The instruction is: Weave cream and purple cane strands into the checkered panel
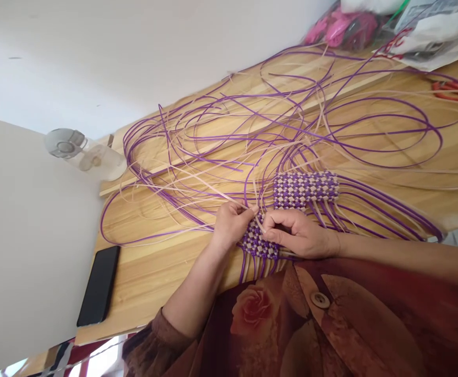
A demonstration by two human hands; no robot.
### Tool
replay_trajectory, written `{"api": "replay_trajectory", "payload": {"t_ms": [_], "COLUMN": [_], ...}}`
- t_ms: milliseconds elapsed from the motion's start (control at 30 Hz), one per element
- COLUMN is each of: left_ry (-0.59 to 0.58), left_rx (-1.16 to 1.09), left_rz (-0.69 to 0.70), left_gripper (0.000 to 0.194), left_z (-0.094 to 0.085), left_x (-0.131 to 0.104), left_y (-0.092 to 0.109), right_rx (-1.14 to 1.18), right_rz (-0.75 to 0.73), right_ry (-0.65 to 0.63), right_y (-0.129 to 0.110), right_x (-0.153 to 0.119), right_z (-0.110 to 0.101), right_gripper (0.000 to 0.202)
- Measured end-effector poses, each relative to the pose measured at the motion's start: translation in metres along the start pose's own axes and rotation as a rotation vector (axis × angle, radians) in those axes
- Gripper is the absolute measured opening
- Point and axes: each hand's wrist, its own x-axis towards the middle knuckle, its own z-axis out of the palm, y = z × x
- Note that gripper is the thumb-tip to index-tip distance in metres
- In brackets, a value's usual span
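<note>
A woven panel (pixel 306 188) of purple and cream strands in a checked pattern lies on the wooden table, with long loose strands running out from its edges. Its nearer left part lies beneath both hands. My left hand (pixel 232 221) is closed at that part's upper edge, thumb and finger pinching a cream strand (pixel 221 193). To its right, my right hand (pixel 297 233) is curled over the weave, thumb and forefinger pinched on a cream strand (pixel 259 224) that runs between the hands. The fingers partly cover the panel there.
Purple and cream strands (pixel 386 99) loop across the back of the table (pixel 166 262). A clear bottle with a grey cap (pixel 66 142) stands back left; a black phone (pixel 99 285) lies front left. Red-handled scissors or pliers (pixel 451 90) and plastic bags (pixel 437 31) are at right.
</note>
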Motion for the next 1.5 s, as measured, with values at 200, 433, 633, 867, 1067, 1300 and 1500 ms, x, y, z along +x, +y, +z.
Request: {"api": "replay_trajectory", "payload": {"t_ms": [200,433,633,867,1067,1300,1500], "left_ry": [-0.180,0.064,0.092,-0.034,-0.066,0.012,-0.103], "left_rx": [-0.047,0.009,-0.005,-0.029,0.013,0.009,-0.157], "left_rz": [-0.010,0.040,0.103,0.058,0.069,0.115,0.133], "left_gripper": [0.043,0.030,0.026,0.040,0.033,0.028,0.034], "left_z": [-0.013,0.005,0.009,-0.004,-0.004,-0.002,-0.005], "left_x": [-0.008,-0.013,-0.015,-0.012,-0.016,-0.012,-0.008], "left_y": [0.001,-0.001,-0.005,-0.002,0.000,-0.006,-0.010], "right_rx": [0.072,0.180,0.357,0.226,0.324,0.253,0.354], "right_rz": [-0.017,0.057,0.243,0.166,0.215,0.271,0.568], "right_ry": [-0.028,-0.057,-0.232,-0.210,-0.163,-0.290,-0.055], "right_y": [-0.001,-0.002,0.000,-0.003,-0.004,-0.003,-0.016], "right_x": [-0.001,-0.001,0.000,-0.001,-0.002,0.002,0.023], "right_z": [0.000,-0.001,-0.004,-0.003,0.000,-0.001,-0.019], "right_gripper": [0.016,0.010,0.016,0.011,0.014,0.014,0.025]}}
